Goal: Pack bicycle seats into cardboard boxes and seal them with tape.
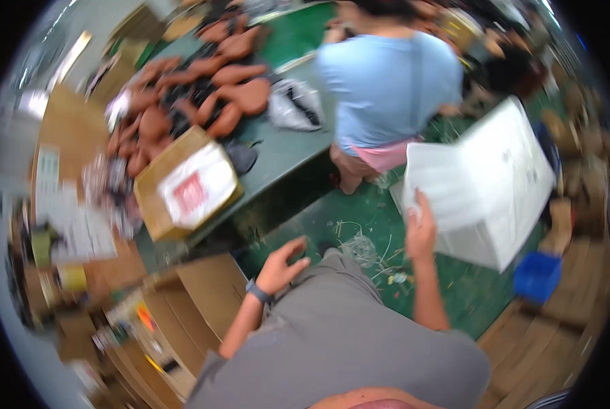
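My right hand [421,230] grips the near edge of a large white box [485,184] held up off the green floor, fingers spread along its side. Empty, with its fingers loosely curled and apart, my left hand [282,264] hovers in front of my grey shirt near an open cardboard carton [206,290]; a dark band is on that wrist. The picture is blurred by motion.
A person in a light blue top [387,82] stands at a green table [288,146] piled with reddish-brown leather pieces [202,88]. A brown carton with a white bag [189,184] sits on it. A blue bin [537,276], scraps and stacked cardboard lie on the floor.
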A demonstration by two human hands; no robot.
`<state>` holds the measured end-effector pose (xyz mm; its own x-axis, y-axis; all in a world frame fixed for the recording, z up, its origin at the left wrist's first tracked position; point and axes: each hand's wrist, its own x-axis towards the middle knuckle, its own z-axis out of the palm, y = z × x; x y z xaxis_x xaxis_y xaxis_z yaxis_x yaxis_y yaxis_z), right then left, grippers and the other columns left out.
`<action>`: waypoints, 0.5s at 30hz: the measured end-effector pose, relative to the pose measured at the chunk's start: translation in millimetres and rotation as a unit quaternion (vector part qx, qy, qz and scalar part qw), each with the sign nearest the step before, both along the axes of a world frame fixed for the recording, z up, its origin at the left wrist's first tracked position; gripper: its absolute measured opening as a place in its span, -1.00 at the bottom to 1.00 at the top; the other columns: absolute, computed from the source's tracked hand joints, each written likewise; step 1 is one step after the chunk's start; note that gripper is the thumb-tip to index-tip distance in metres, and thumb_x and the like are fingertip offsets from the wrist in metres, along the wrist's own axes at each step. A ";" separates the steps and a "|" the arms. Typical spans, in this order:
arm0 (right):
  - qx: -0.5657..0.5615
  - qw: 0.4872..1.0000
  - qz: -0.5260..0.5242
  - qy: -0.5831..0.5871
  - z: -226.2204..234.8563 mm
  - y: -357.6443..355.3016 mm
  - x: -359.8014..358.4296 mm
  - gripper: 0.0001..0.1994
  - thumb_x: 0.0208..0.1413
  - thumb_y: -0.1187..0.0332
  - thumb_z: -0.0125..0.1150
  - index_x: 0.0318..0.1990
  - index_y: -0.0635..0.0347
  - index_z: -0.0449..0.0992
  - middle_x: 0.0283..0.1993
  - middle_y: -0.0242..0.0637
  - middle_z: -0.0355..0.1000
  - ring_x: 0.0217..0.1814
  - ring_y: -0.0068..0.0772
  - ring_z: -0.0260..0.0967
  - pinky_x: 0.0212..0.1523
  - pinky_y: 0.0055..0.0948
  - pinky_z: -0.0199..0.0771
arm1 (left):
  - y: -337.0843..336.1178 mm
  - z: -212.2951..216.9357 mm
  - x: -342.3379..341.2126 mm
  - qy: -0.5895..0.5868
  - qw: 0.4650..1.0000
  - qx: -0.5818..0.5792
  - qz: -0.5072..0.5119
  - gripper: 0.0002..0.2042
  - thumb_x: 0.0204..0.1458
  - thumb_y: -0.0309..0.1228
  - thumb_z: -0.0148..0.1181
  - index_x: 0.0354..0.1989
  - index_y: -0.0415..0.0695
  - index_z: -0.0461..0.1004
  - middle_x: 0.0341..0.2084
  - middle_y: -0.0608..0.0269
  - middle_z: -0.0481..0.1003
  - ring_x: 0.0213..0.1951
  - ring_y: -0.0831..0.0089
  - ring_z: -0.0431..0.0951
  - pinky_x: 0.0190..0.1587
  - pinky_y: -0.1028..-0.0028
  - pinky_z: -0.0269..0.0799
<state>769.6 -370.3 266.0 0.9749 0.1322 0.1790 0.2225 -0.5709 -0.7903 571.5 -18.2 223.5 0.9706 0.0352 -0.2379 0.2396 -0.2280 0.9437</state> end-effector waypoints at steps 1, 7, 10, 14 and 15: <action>0.087 0.995 0.042 0.001 -1.6 60.0 -18.8 -0.56 0.48 0.40 0.12 0.44 0.32 0.50 0.67 0.17 0.21 0.75 0.20 0.08 0.72 -0.03 0.00 | 2.6 8.1 4.1 0.020 0.989 -0.136 0.046 -0.19 0.31 -0.26 0.44 0.67 -0.10 0.17 0.52 -0.04 0.39 0.54 0.15 0.38 0.48 0.10 0.39; 0.013 0.823 0.556 -0.117 5.6 315.0 -129.0 -0.34 0.35 -0.08 0.27 0.46 0.12 0.53 0.78 0.21 -0.08 0.82 0.53 -0.36 0.69 0.50 -0.40 | 92.1 36.5 -54.1 -0.154 0.920 -0.148 0.330 -0.41 0.29 -0.40 0.38 0.47 -0.25 0.40 0.24 0.09 0.59 0.21 0.33 0.59 0.26 0.31 0.54; -0.026 0.666 0.725 -0.172 15.9 410.0 -177.9 -0.13 0.24 -0.29 0.33 0.56 0.07 0.41 0.78 0.19 -0.09 0.84 0.43 -0.36 0.70 0.49 -0.43 | 173.2 24.1 -200.7 -0.111 0.738 -0.365 0.556 -0.58 0.37 -0.41 0.31 0.36 -0.23 0.51 0.10 0.15 0.66 0.06 0.31 0.70 0.14 0.28 0.65; -0.088 0.610 0.745 -0.256 -13.9 548.6 -273.0 -0.16 0.22 -0.17 0.41 0.58 0.01 0.38 0.77 0.15 -0.05 0.84 0.31 -0.27 0.71 0.45 -0.35 | 199.6 -31.9 -435.9 -0.139 0.595 -0.316 0.726 -0.53 0.37 -0.37 0.37 0.37 -0.31 0.46 0.15 0.03 0.63 0.07 0.16 0.72 0.13 0.16 0.72; -0.120 0.593 0.744 -0.285 -17.4 584.1 -305.3 -0.17 0.20 -0.13 0.44 0.57 0.00 0.39 0.76 0.14 -0.03 0.83 0.27 -0.23 0.72 0.43 -0.31 | 189.9 -68.5 -503.3 -0.121 0.538 -0.318 0.771 -0.53 0.38 -0.40 0.34 0.39 -0.31 0.43 0.19 -0.02 0.61 0.09 0.10 0.72 0.17 0.11 0.72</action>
<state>464.4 213.8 248.6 -0.4622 0.8575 0.2258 0.8122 0.5116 -0.2802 68.2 171.8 155.0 -0.0909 0.8292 -0.5516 -0.4666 0.4539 0.7591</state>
